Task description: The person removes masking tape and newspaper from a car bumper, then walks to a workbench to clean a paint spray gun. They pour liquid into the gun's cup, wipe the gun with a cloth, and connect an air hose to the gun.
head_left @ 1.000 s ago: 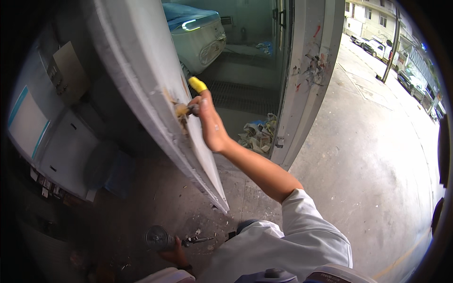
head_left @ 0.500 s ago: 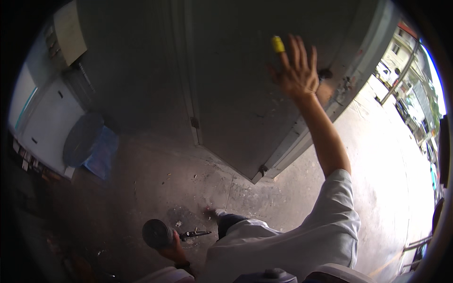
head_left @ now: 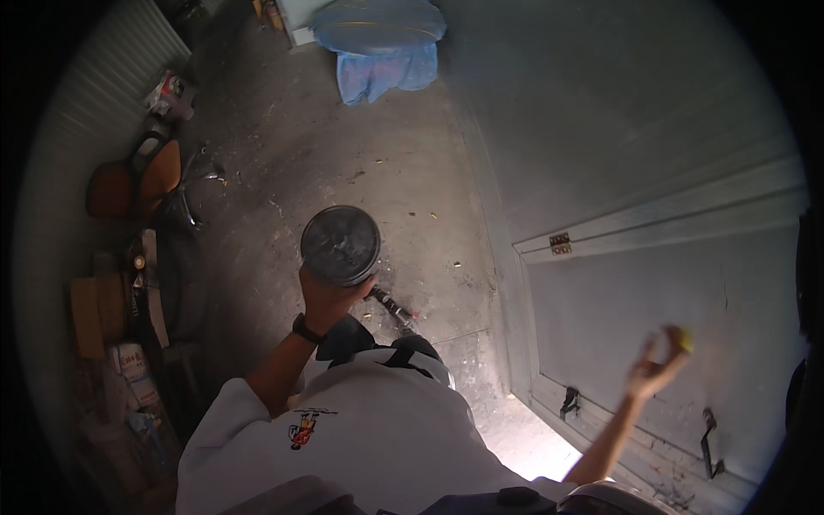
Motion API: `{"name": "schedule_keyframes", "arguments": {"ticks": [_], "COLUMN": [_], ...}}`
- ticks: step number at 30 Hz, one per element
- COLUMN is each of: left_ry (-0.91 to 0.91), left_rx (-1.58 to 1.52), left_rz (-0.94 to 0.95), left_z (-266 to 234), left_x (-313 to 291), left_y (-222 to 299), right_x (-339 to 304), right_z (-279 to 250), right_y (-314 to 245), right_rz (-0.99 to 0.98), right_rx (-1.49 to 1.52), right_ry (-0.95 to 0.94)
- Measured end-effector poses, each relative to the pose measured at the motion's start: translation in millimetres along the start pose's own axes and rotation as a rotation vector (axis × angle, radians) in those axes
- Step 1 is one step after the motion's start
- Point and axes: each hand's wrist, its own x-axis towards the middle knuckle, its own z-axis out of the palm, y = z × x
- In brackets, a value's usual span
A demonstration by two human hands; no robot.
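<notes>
My left hand point(head_left: 330, 296) is closed around a dark, round, lidded container point(head_left: 341, 245), held up in front of my body with its flat top facing me. A slim black tool-like part point(head_left: 392, 306) sticks out past the hand; whether it joins the container I cannot tell. My right hand point(head_left: 657, 369), slightly blurred, is raised in front of the grey metal door point(head_left: 627, 300) with its fingers apart. It holds nothing, and a yellow cover point(head_left: 684, 339) sits on one finger. Touch with the door cannot be made out. Below the hand is a dark door handle point(head_left: 710, 442).
Boxes point(head_left: 131, 375) and an orange-and-black seat-like object point(head_left: 137, 184) line the left wall. A blue-covered item point(head_left: 378, 39) stands at the far end. A hinge point(head_left: 560, 244) and a latch point(head_left: 570, 402) are on the door, with bright light along its lower edge.
My view has turned left, toward the inside. My right hand has gone from spread flat on the door to bent and lower. The bright outdoor area is mostly gone; my left hand still holds the container.
</notes>
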Motion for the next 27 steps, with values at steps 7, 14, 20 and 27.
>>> {"name": "schedule_keyframes", "arguments": {"ticks": [7, 14, 20, 27], "left_ry": [0.131, 0.345, 0.287, 0.158], "left_rx": [-0.118, -0.25, -0.099, 0.152], "left_rz": [0.073, -0.047, -0.144, -0.134], "left_z": [-64, -185, -301, -414], "left_x": [132, 300, 459, 653], "left_y": [-41, -107, -187, -299], "right_x": [41, 176, 262, 393], "right_z": [341, 482, 633, 850], "right_y": [-350, -525, -663, -764], "right_rz": [0.276, 0.089, 0.076, 0.121], "right_rx": [1.463, 1.242, 1.273, 1.445], "right_ry": [-1.181, -1.41, -1.259, -1.292]}}
